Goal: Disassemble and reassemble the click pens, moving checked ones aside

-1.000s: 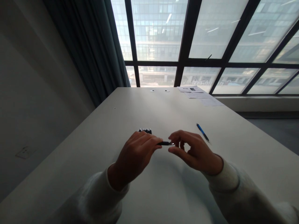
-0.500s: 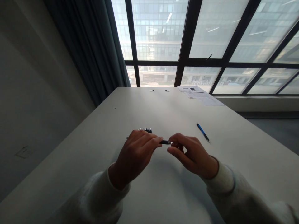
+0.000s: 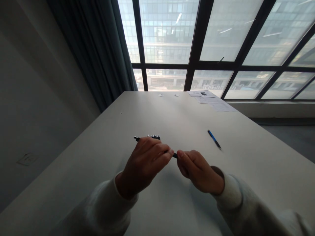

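Both hands meet over the white table (image 3: 157,114) around one dark pen (image 3: 175,155). My left hand (image 3: 145,164) is closed round its middle, and the pen's silver-ended tip sticks out past the back of that hand. The other end is pinched between the thumb and fingers of my right hand (image 3: 197,169), which hide the tip. Partly hidden behind my left hand, a row of several dark things with pointed metal ends (image 3: 155,137) lies on the table. A blue and black pen (image 3: 214,139) lies to the right.
Sheets of paper (image 3: 206,96) lie at the table's far right. Two small round white items (image 3: 161,95) are near the far edge. Beyond stand a dark curtain (image 3: 98,49) and a large window with dark frames (image 3: 197,36).
My right hand has closed on the pen's right end, covering its metal tip. The pen has tilted, its left end now higher and showing more.
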Motion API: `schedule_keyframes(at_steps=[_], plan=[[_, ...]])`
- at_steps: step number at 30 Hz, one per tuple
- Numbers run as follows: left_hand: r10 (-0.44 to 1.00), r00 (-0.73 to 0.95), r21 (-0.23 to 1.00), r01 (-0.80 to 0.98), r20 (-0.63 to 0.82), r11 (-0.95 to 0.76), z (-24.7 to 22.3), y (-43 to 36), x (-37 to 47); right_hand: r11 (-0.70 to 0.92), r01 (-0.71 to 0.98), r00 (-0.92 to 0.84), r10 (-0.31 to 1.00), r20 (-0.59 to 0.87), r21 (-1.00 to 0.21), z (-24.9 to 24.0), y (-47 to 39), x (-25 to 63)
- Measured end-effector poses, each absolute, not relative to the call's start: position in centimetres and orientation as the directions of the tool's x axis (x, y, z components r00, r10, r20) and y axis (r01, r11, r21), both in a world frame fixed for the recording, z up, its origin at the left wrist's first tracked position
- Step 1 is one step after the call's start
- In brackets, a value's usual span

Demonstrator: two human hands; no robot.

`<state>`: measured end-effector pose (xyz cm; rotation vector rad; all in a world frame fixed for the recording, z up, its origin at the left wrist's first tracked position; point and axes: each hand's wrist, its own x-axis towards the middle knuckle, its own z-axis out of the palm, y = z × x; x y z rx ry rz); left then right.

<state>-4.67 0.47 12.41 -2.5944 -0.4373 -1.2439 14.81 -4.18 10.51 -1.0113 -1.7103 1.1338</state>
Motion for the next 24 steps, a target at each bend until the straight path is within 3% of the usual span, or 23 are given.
schedule_keyframes(at_steps=[3,5,10,13,17,21,24], plan=[[0.138,0.624,-0.127,0.362,0.769,-0.923,12.3,0.4,-4.9,-0.010,-0.101,-0.352,0.936,0.026,-0.995,9.5,-4.2,14.0],[0.122,0.633,-0.157,0.366,0.765,-0.917,12.3,0.4,-5.0,-0.066,-0.159,-0.359,0.934,-0.005,-0.985,9.3,-4.2,13.8],[0.252,0.541,-0.108,0.546,0.802,-0.831,12.4,0.5,-4.9,0.232,0.094,-0.126,0.967,0.220,-0.968,10.6,-3.9,15.0],[0.402,0.487,0.041,0.596,0.776,-0.802,12.4,0.8,-4.7,0.336,0.121,-0.003,0.941,0.338,-0.934,11.6,-3.6,16.5],[0.511,0.552,0.286,0.444,0.659,-0.849,11.6,0.7,-4.0,0.440,0.132,0.126,0.881,0.455,-0.888,12.6,-3.4,17.9],[0.447,0.708,0.437,0.215,0.547,-0.874,10.5,-0.8,-2.7,0.464,0.155,0.168,0.858,0.486,-0.872,12.8,-3.6,17.9],[0.307,0.808,0.344,0.139,0.504,-0.929,10.2,-1.9,-1.8,0.442,0.150,0.134,0.877,0.461,-0.885,12.6,-3.8,17.5]])
